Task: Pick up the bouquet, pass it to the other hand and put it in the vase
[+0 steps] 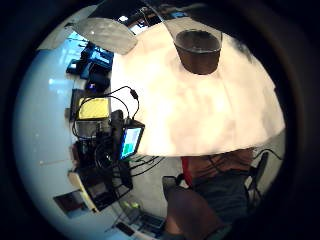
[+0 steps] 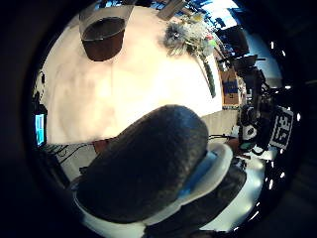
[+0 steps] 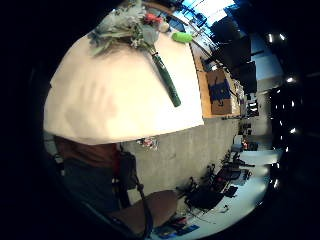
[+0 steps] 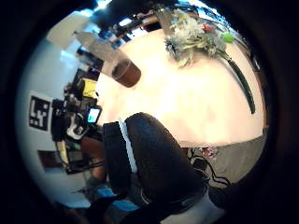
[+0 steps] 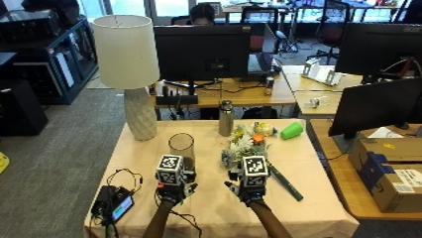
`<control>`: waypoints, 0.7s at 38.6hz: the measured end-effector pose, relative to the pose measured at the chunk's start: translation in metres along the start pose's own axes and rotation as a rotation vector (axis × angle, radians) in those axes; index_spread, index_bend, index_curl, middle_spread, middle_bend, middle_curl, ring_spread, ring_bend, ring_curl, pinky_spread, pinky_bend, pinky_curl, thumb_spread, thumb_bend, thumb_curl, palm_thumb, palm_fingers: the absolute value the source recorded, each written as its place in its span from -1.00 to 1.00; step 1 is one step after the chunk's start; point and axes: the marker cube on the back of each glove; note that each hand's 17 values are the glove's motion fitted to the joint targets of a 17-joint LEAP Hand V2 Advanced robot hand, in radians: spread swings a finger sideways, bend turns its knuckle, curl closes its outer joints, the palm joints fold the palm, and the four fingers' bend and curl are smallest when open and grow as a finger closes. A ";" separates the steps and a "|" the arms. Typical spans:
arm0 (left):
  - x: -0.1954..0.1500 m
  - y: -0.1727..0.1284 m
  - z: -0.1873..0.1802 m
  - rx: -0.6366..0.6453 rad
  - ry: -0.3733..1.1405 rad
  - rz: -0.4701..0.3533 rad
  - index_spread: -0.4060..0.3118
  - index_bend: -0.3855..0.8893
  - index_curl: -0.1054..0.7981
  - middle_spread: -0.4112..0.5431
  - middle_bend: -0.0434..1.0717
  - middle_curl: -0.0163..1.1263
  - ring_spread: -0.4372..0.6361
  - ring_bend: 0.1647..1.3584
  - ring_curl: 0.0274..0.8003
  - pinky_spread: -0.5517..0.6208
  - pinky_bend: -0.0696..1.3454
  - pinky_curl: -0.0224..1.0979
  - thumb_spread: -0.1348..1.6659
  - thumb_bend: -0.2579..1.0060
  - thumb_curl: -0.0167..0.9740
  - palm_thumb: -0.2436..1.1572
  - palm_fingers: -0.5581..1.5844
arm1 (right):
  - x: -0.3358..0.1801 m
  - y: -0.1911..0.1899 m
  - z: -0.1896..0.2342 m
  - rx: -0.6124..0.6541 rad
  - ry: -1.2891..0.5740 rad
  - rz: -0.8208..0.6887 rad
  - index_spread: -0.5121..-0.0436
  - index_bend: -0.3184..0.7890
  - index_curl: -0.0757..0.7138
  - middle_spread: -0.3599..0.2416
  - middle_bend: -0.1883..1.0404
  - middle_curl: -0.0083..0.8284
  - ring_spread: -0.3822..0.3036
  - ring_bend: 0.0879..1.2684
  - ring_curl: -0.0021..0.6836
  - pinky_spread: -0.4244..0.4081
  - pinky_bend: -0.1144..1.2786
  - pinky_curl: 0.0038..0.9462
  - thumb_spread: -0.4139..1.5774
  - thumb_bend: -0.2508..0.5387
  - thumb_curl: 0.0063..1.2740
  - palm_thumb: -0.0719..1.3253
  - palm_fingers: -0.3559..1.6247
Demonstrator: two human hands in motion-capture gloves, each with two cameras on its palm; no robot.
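Observation:
The bouquet (image 5: 245,144) of pale flowers lies on the beige tablecloth (image 5: 211,208), its green wrapped stem (image 5: 285,181) pointing to the table's right front. The clear glass vase (image 5: 181,146) stands upright to the left of the bouquet. My left hand (image 5: 173,191) hovers in front of the vase and holds nothing. My right hand (image 5: 249,192) hovers beside the stem, just in front of the flowers, fingers relaxed and empty. The palm views show the vase (image 1: 198,50), the bouquet (image 3: 130,25) and the stem (image 4: 240,84) some way off from both palms.
A white lamp (image 5: 125,54) stands at the back left of the table. A metal bottle (image 5: 225,118) and a green cup (image 5: 291,130) stand behind the bouquet. A small device with a screen (image 5: 119,206) and cables lies at the front left corner.

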 end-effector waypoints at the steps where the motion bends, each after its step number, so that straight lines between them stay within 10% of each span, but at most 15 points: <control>1: 0.000 0.001 0.000 -0.001 0.002 -0.001 0.16 -0.23 -0.71 0.16 -0.66 -0.94 0.19 -0.68 -0.94 0.33 -0.37 -0.83 -0.45 -0.71 -0.98 -0.79 -0.31 | 0.000 0.001 -0.001 -0.001 0.003 0.001 0.38 -0.17 -0.72 0.24 -0.33 -0.86 0.33 -0.83 -0.94 0.35 -0.27 -0.82 -0.15 -0.19 -0.96 -0.72 -0.46; 11: 0.006 0.011 -0.006 -0.005 0.034 0.005 0.18 -0.18 -0.55 0.41 -0.60 -0.79 0.59 -0.49 -0.73 0.68 -0.24 -0.64 0.00 -0.72 -0.94 -0.81 -0.39 | -0.005 -0.006 0.002 0.011 -0.009 -0.025 -0.25 -0.16 -0.51 0.27 -0.30 -0.63 0.54 -0.80 -0.75 0.62 -0.18 -0.60 0.32 -0.27 -0.86 -0.69 -0.52; 27: 0.011 0.006 -0.007 0.000 0.034 0.027 0.19 -0.16 -0.36 0.49 -0.58 -0.64 0.75 -0.39 -0.61 0.80 -0.20 -0.53 0.18 -0.72 -0.88 -0.82 -0.45 | -0.005 -0.001 0.000 0.002 -0.012 -0.029 -0.45 -0.16 -0.33 0.30 -0.31 -0.42 0.64 -0.76 -0.58 0.71 -0.17 -0.46 0.52 -0.39 -0.74 -0.65 -0.57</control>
